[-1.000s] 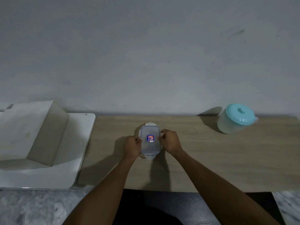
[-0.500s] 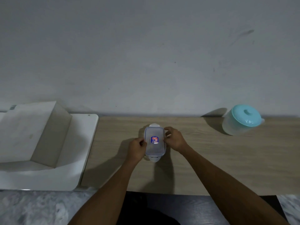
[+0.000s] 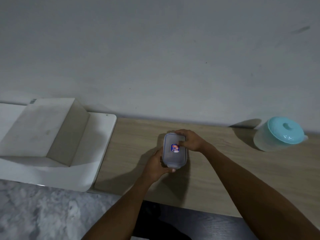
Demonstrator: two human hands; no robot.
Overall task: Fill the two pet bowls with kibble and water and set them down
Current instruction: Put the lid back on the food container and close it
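Observation:
A small clear rectangular container [image 3: 174, 158] with a clip-on lid and a blue sticker stands on the wooden table [image 3: 216, 170]. My left hand [image 3: 155, 166] grips its near left corner, thumb under the front clip. My right hand [image 3: 189, 140] holds the far right end, fingers curled over the lid's back edge. A translucent jug with a turquoise lid [image 3: 278, 134] stands at the table's far right by the wall. No pet bowls are in view.
A white angular fixture [image 3: 52, 135] sits to the left of the table, against the grey wall. Marbled floor [image 3: 43, 213] lies below it. Bare wood stretches between the container and the jug.
Both hands shifted on the container: the left slid to the near corner, the right moved up to the far end of the lid. The view swung left and slightly tilted.

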